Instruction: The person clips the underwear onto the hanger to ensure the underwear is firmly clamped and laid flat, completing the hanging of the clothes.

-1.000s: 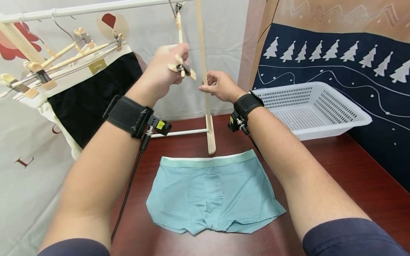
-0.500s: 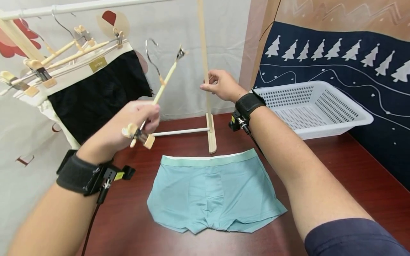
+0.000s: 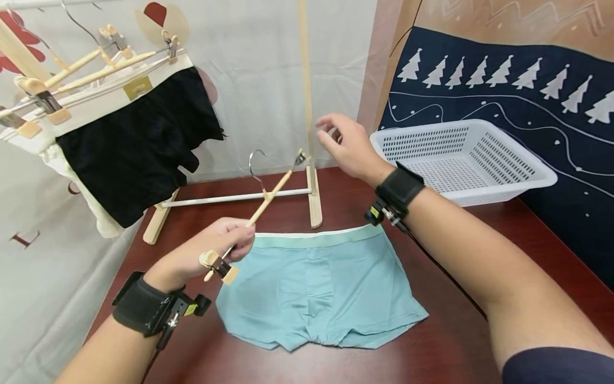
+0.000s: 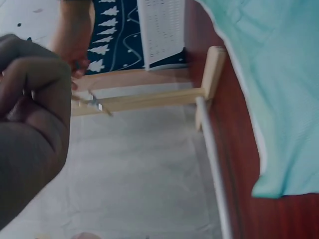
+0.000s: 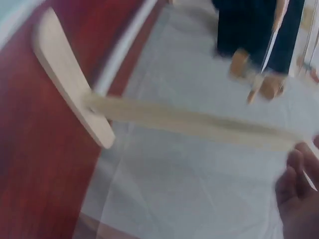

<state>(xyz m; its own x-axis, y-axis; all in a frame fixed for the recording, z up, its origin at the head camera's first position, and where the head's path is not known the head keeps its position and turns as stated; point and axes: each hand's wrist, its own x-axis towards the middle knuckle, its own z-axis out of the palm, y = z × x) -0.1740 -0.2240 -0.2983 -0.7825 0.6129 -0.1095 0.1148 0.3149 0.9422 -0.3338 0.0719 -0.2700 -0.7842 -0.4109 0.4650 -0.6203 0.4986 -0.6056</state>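
My left hand [image 3: 213, 248] grips a wooden clip hanger [image 3: 277, 188] by its bar, over the upper left of teal boxer briefs [image 3: 316, 293]. The hanger slants up to the right, its metal hook pointing upward. One clip [image 3: 219, 266] hangs below the hand; the other [image 3: 300, 158] is at the far end by the rack. The briefs lie flat on the table, waistband [image 3: 316, 240] away from me. My right hand [image 3: 350, 144], fingers loosely bent and holding nothing, hovers just right of the rack's wooden post [image 3: 307, 80]. In the right wrist view its fingers [image 5: 294, 174] appear beside the post.
A white perforated basket [image 3: 460, 200] stands on the table's right side. At the left, black shorts [image 3: 139, 144] and a cream garment [image 3: 103, 218] hang from clip hangers on the rack. A white crossbar [image 3: 235, 197] joins the rack's feet behind the briefs.
My left hand has brought the hanger down from the rack's top rail, first leftward, then right toward the briefs. My right hand has drawn back from the post, its fingers opening.
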